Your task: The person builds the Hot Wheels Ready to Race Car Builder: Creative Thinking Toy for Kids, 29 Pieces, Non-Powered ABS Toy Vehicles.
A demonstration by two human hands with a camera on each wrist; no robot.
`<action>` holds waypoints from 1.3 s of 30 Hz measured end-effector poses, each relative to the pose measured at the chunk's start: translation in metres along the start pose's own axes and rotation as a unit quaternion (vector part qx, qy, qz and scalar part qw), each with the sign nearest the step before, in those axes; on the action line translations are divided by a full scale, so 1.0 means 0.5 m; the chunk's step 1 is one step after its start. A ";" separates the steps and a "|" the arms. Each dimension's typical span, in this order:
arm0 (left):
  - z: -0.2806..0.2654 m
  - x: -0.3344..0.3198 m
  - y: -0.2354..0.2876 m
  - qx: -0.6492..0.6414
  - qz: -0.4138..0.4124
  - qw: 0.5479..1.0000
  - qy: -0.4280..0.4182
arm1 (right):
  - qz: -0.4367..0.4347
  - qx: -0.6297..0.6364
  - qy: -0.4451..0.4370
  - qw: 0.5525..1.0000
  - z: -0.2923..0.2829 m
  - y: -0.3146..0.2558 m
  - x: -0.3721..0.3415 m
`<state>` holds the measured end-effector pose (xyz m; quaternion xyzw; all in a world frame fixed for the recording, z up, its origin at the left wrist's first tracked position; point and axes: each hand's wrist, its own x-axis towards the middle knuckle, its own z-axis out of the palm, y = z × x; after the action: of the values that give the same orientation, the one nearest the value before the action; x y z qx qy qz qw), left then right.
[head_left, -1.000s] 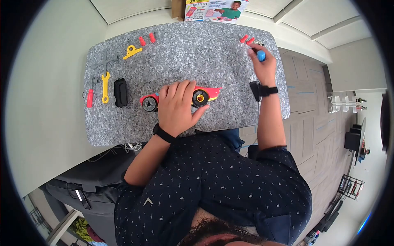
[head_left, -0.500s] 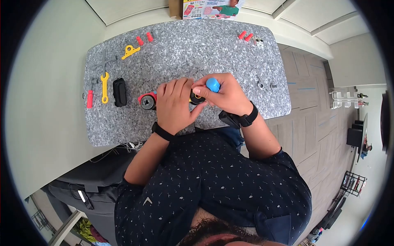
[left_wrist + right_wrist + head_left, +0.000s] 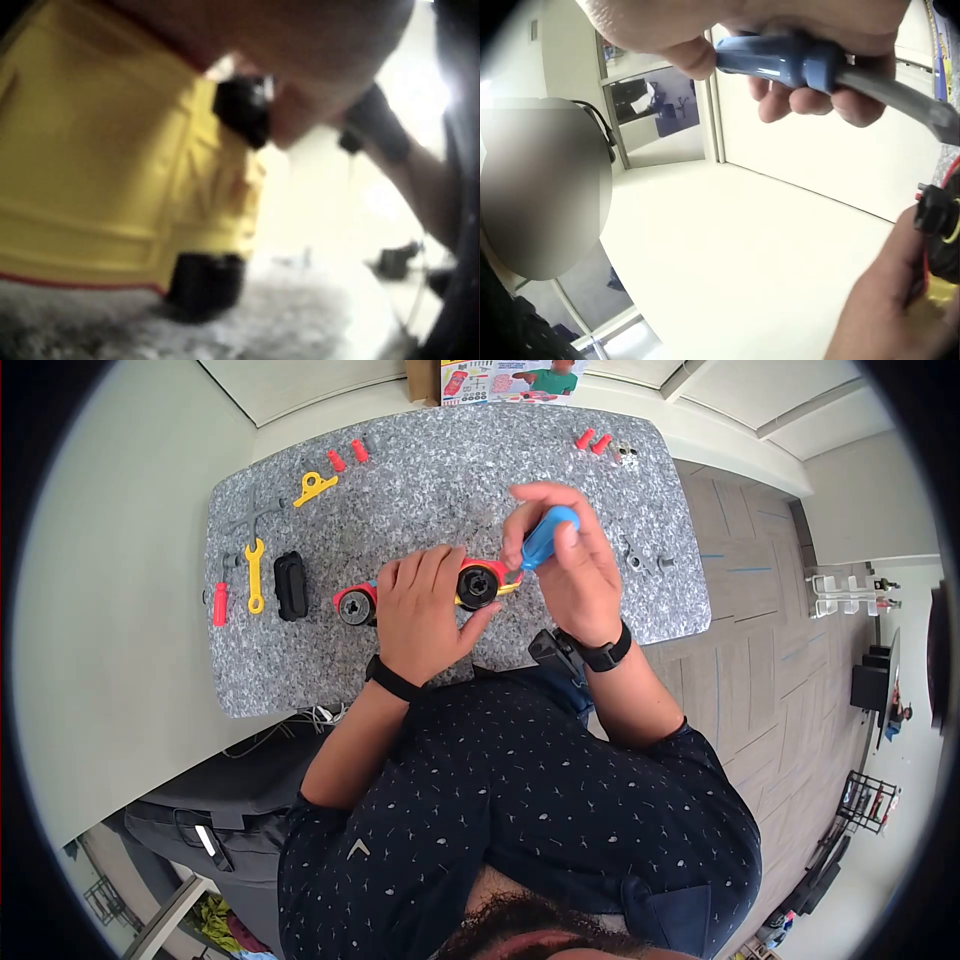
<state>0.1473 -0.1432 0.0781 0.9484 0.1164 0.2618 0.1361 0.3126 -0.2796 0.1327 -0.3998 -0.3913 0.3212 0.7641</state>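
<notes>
A red and yellow toy car [image 3: 503, 572] lies on its side on the speckled table. My left hand [image 3: 420, 605] grips it across the middle, hiding much of the body. Its yellow underside [image 3: 90, 142] fills the left of the left wrist view. On either side of that hand show a grey-hubbed wheel [image 3: 355, 607] and a black wheel [image 3: 478, 587] with a dark piece in its centre. Just right of the black wheel, my right hand [image 3: 580, 575] holds a screwdriver [image 3: 780, 61] by its blue handle. Its grey shaft points toward the car, apart from the wheel.
To the left lie a black plastic part [image 3: 291, 586], a yellow wrench [image 3: 255, 575], a red screwdriver [image 3: 220, 604] and a grey cross wrench [image 3: 252, 515]. Red pegs [image 3: 359, 451] and a yellow part [image 3: 314, 488] sit farther back. More red pegs [image 3: 600, 444] stand back right; small grey parts [image 3: 637, 560] lie at right.
My right hand came from the back right to the black wheel with the screwdriver, then drew back up and right. The wheel's yellow centre now holds a dark piece. The left hand stays on the car.
</notes>
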 end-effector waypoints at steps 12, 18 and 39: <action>0.002 -0.002 -0.002 0.000 0.005 1.000 0.002 | -0.124 -0.123 -0.130 0.976 0.017 0.027 0.023; -0.030 0.015 0.005 -0.047 -0.001 0.999 -0.019 | -0.110 -0.188 -0.081 0.973 0.019 0.014 0.012; -0.002 0.047 -0.022 -0.441 -0.024 0.897 0.011 | -0.130 -0.309 -0.074 0.939 0.001 -0.009 0.016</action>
<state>0.1648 -0.1259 0.0863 0.7854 0.0133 0.2933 0.5450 0.3169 -0.2749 0.1394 -0.5372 -0.5751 0.1114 0.6068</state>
